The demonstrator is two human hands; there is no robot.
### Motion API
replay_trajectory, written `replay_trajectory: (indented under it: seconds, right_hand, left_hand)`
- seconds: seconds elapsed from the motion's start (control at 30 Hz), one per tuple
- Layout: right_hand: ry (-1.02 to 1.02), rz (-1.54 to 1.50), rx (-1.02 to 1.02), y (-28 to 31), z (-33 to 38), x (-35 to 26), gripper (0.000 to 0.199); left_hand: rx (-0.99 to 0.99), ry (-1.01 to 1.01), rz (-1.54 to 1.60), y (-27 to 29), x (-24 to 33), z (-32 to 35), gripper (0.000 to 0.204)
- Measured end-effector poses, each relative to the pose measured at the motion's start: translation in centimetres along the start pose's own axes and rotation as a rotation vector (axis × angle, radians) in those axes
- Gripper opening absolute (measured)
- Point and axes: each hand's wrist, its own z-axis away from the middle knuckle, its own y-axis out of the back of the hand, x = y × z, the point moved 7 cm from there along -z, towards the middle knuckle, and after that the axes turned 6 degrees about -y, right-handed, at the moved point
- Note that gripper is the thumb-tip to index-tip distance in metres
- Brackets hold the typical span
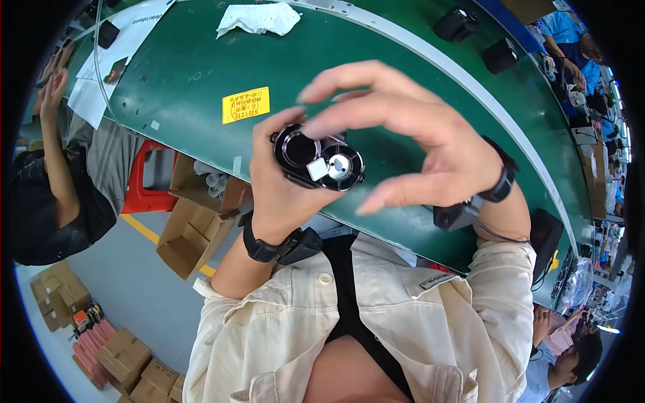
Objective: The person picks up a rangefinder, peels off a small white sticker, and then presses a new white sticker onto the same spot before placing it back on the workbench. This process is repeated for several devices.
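Note:
My left hand (274, 191) is closed around a black device (295, 151) with two round openings side by side, held over the near edge of the green table (181, 101). One opening is dark inside; the other shows a silvery round part (340, 166) with spokes. A small white square piece (317, 169) lies between the two openings. Above and to the right of the device, my right hand (430, 134) is open, thumb and fingers curved apart. Its slightly blurred fingertips overlap the device's upper edge, and I cannot tell whether they touch it.
A yellow printed label (246, 105) and a crumpled white cloth (259, 19) lie on the table. Black devices (457, 25) stand at the far right. Cardboard boxes (191, 238) and a red stool (144, 178) are by the left edge. A person in black (64, 201) sits at left.

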Motion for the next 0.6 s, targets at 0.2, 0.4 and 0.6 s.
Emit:
replay_trajectory:
  seconds: [0.2,0.4,0.6]
  right_hand:
    - [-0.069,0.372,0.234,-0.7,0.5,-2.5,0.035]
    - [-0.098,0.487,0.394,-2.1,0.9,-1.7,0.031]
    - [-0.175,0.332,0.389,-1.9,1.1,-0.6,0.027]
  left_hand:
    - [0.152,0.012,-0.019,0.5,-0.9,1.0,0.080]
    - [0.240,-0.090,-0.181,0.9,0.0,1.1,0.075]
    - [0.303,-0.187,-0.336,1.1,0.9,0.7,0.073]
